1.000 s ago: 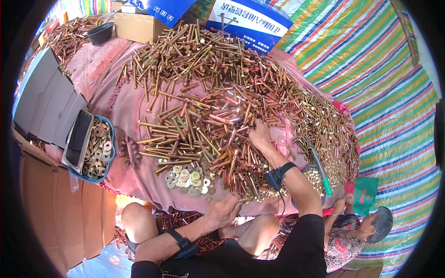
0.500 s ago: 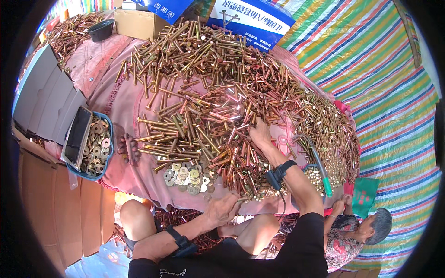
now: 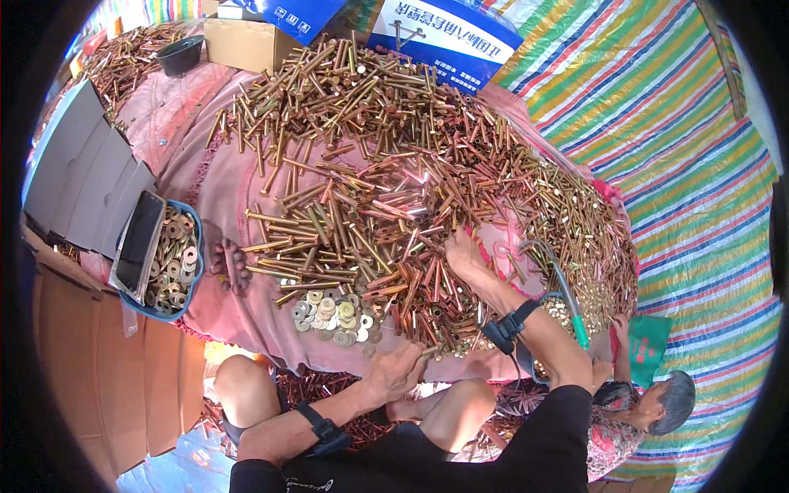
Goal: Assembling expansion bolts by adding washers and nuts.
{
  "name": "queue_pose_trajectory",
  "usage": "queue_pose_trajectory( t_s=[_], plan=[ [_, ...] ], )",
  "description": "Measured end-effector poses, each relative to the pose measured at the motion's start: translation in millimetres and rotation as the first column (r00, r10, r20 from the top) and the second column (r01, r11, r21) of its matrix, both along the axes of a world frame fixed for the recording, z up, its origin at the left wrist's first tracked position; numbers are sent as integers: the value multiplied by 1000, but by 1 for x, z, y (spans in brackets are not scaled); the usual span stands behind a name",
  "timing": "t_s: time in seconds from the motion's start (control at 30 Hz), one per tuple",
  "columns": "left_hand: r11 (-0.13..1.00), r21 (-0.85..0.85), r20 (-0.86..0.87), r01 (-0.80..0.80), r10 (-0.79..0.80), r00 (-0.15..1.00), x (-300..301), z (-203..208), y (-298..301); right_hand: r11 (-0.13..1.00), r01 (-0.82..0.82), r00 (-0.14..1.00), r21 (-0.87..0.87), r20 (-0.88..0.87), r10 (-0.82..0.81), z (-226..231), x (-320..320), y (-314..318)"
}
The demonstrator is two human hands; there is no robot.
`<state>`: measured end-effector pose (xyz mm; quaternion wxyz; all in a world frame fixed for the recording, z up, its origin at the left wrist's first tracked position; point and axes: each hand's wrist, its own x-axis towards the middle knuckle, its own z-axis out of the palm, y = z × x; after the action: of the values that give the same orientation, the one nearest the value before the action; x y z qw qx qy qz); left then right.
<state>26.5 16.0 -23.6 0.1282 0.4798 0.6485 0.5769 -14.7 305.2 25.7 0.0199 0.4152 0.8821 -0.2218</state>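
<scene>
My left hand [image 3: 397, 372] is closed at the near edge of the pink cloth, just below the washers [image 3: 333, 316]. From its fingers pokes the end of a brass-coloured bolt [image 3: 429, 351], mostly hidden by the hand. My right hand [image 3: 462, 251] is stretched out over the reddish metal sleeves [image 3: 431, 283], its fingers curled together at the heap. Whatever those fingers hold is too small or hidden to make out. Long bolts [image 3: 353, 234] lie loosely in the middle, left of my right hand.
A blue basin [image 3: 197, 275] of washers stands at the left, with a dark phone [image 3: 140, 246] on its rim. Small nuts [image 3: 559, 316] sit at the right beside a green-handled tool [image 3: 580, 330]. Boxes [image 3: 444, 37] stand behind the pile. Another person [image 3: 625, 419] sits at the lower right.
My right hand has moved slightly nearer on the heap, and its elbow has swung right. My left hand stays in place. The other person's hands have shifted partly behind my right arm.
</scene>
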Motion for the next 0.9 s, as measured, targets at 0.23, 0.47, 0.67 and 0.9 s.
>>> queue_pose_trajectory(
  t_s=[0.23, 0.47, 0.67, 0.9],
  plan=[
    [999, 18, 20, -42, 42, 999, 0, 1, 2, 984, -140, 989, -107, -53, 135, 13, 19, -27],
    [998, 31, 63, -45, 43, 997, 0, 2, 3, 956, -257, 966, -145, -8, 258, 22, 30, -24],
    [998, -57, 55, -25, 28, 998, 0, 2, -2, 889, -354, 921, -289, 55, 385, 61, 37, -16],
    [1000, -5, 37, -27, 27, 999, -1, 2, -1, 993, -120, 976, -8, -183, 116, 37, 14, 40]
  ],
)
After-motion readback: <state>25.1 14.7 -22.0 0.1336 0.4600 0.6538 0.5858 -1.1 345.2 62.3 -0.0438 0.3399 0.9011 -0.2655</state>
